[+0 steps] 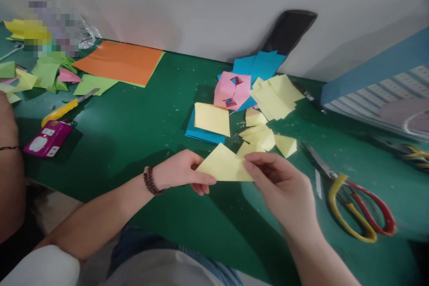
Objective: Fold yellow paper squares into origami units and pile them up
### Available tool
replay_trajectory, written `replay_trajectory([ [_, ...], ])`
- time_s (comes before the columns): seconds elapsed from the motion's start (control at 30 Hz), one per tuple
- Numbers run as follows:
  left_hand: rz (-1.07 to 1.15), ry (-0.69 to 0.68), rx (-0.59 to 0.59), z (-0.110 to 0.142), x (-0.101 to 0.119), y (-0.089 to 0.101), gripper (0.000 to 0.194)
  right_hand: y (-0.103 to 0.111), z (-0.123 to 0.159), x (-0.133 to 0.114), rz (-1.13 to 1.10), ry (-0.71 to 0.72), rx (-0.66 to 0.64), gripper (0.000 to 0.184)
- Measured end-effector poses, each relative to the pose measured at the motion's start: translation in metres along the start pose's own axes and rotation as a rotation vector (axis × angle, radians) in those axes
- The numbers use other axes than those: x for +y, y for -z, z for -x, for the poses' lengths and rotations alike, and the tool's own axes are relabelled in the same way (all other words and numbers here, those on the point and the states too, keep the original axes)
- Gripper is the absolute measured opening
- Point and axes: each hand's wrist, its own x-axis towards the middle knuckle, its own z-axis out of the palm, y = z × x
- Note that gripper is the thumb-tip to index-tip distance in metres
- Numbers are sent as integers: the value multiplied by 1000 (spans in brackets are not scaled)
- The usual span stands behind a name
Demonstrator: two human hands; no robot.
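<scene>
Between both hands, above the green table, is a pale yellow paper (pixel 225 166) folded into a triangle. My left hand (pixel 184 170), with a beaded bracelet at its wrist, pinches the left corner between thumb and fingers. The right corner is pinched by my right hand (pixel 280 184). Just beyond lie folded yellow paper pieces (pixel 259 136) and a square yellow sheet (pixel 212 118) on top of blue paper (pixel 201 133). Behind these sits a pink folded paper shape (pixel 231 90) with holes, next to a stack of yellow sheets (pixel 276 97).
Scissors (pixel 351 208) with yellow and red handles lie right of my right hand. At left are a purple power socket block (pixel 48 138), a yellow utility knife (pixel 63 109), orange paper (pixel 120 60) and another person's arm (pixel 10 156). A phone (pixel 290 31) leans on the wall.
</scene>
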Motion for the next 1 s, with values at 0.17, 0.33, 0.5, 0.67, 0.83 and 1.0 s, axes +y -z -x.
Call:
replay_trajectory([
  [0.17, 45, -4, -49, 1, 1, 5, 19, 4, -3, -1, 1, 25, 92, 18],
  [0.33, 57, -44, -73, 2, 1, 9, 25, 8, -6, -4, -27, 20, 134, 18],
  [0.5, 145, -79, -178, 4, 4, 13, 33, 11, -7, -8, -47, 5, 177, 16],
  [0.67, 181, -126, -191, 4, 3, 17, 32, 7, -7, -5, -156, -23, 197, 16],
  [0.83, 403, -190, -291, -1, -4, 15, 69, -1, -3, 0, -175, 66, 288, 14],
  [1.0, 622, -129, -292, -9, -9, 10, 48, -7, 2, 6, 45, 325, 289, 11],
])
